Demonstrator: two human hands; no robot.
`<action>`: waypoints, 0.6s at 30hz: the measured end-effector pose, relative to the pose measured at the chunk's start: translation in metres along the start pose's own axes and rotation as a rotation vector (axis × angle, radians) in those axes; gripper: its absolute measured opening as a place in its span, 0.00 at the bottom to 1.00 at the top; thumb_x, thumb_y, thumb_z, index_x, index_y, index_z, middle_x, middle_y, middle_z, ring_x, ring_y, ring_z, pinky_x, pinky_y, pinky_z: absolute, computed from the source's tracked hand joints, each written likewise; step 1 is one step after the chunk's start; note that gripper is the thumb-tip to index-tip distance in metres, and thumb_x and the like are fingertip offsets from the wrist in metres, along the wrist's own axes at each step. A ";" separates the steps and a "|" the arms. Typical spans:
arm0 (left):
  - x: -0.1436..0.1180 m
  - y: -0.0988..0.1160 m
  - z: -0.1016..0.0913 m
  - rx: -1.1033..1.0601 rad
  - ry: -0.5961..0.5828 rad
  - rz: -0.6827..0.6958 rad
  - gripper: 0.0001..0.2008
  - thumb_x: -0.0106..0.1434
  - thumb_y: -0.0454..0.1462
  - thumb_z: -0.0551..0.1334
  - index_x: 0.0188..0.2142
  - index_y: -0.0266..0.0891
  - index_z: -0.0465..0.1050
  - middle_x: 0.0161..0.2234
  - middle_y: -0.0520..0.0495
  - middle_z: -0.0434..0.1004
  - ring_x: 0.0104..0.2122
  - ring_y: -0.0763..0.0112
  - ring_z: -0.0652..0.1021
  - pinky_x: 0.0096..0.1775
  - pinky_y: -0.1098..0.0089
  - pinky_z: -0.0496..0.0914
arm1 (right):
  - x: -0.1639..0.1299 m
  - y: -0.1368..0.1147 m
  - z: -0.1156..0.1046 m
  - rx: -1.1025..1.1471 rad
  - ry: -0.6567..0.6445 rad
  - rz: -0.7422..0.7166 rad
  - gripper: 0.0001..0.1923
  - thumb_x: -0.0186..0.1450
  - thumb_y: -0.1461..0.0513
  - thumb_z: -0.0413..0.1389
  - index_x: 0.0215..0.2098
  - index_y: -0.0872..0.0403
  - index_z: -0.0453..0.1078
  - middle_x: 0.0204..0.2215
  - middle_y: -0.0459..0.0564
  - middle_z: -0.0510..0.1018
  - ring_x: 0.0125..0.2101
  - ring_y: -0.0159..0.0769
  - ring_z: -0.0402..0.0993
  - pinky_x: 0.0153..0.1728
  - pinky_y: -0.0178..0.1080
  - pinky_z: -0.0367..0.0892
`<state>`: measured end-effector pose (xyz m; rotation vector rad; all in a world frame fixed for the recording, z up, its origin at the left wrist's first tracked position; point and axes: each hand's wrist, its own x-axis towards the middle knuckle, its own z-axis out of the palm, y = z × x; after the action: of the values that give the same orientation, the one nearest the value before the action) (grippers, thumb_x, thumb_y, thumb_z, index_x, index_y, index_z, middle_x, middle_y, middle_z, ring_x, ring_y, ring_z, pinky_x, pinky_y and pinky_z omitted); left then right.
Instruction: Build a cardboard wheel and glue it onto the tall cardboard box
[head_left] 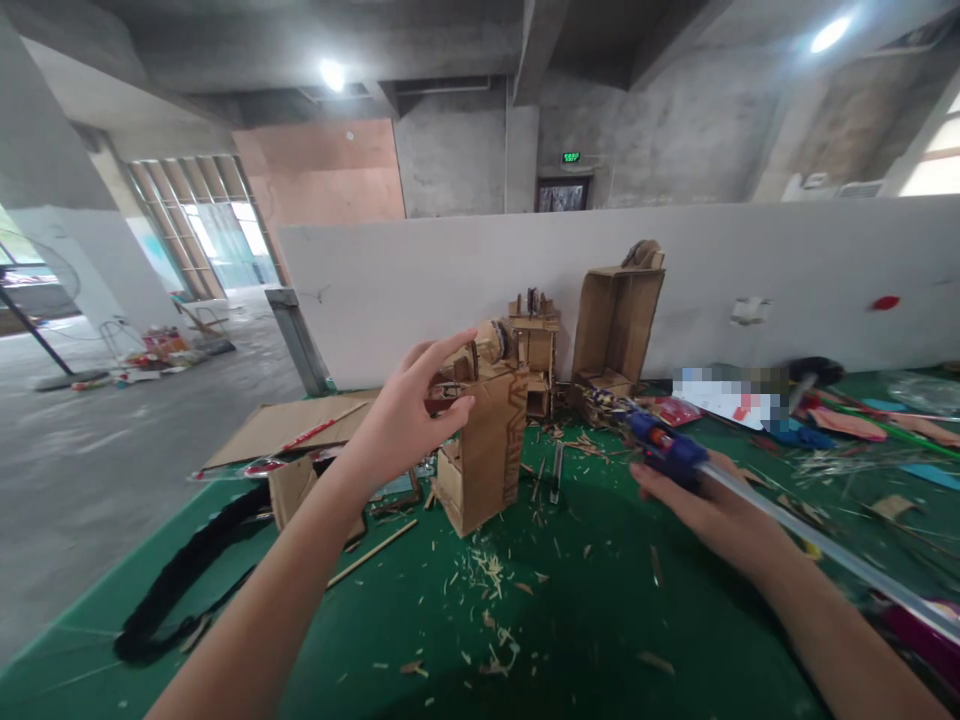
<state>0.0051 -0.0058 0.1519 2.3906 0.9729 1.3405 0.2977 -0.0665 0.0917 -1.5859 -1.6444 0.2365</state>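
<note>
A tall cardboard structure (487, 450) with printed letters down one side stands upright on the table, a round cardboard part (493, 342) at its top. My left hand (420, 395) grips its upper left edge between thumb and fingers; the exact contact is partly hidden. My right hand (697, 505) is wrapped round a blue hot glue gun (664, 445), its nozzle pointing left and apart from the structure. Out of the gun's back runs a long translucent glue stick (817, 545). Wood and cardboard scraps (491, 575) lie in front of the structure.
Behind stand a smaller cardboard structure (536, 345) and a tall open cardboard box (619, 325), against a white partition (450, 260). A black strap (187, 570) and a thin stick (373, 553) lie left on the green table (600, 620). Clutter covers its right side.
</note>
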 end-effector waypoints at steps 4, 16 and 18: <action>0.002 -0.001 0.010 0.062 0.052 0.017 0.30 0.60 0.34 0.60 0.61 0.55 0.56 0.54 0.45 0.61 0.45 0.62 0.73 0.40 0.66 0.77 | -0.010 -0.021 0.016 0.371 -0.024 -0.005 0.18 0.61 0.49 0.53 0.22 0.52 0.68 0.19 0.46 0.72 0.24 0.37 0.71 0.29 0.40 0.67; 0.002 0.002 0.003 0.065 -0.026 0.009 0.29 0.60 0.38 0.63 0.59 0.56 0.59 0.56 0.48 0.60 0.48 0.60 0.73 0.46 0.61 0.75 | 0.006 -0.071 0.031 0.415 -0.131 -0.188 0.10 0.59 0.54 0.57 0.32 0.51 0.66 0.18 0.40 0.68 0.17 0.29 0.63 0.20 0.34 0.61; 0.002 0.003 0.001 0.079 -0.030 0.036 0.28 0.60 0.38 0.63 0.59 0.56 0.59 0.56 0.48 0.60 0.49 0.60 0.72 0.48 0.61 0.74 | 0.008 -0.076 0.029 0.390 -0.130 -0.230 0.08 0.60 0.56 0.57 0.33 0.51 0.66 0.21 0.42 0.71 0.20 0.31 0.67 0.23 0.35 0.64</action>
<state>0.0084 -0.0067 0.1540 2.4903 0.9971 1.2974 0.2232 -0.0617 0.1247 -1.1009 -1.7373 0.5131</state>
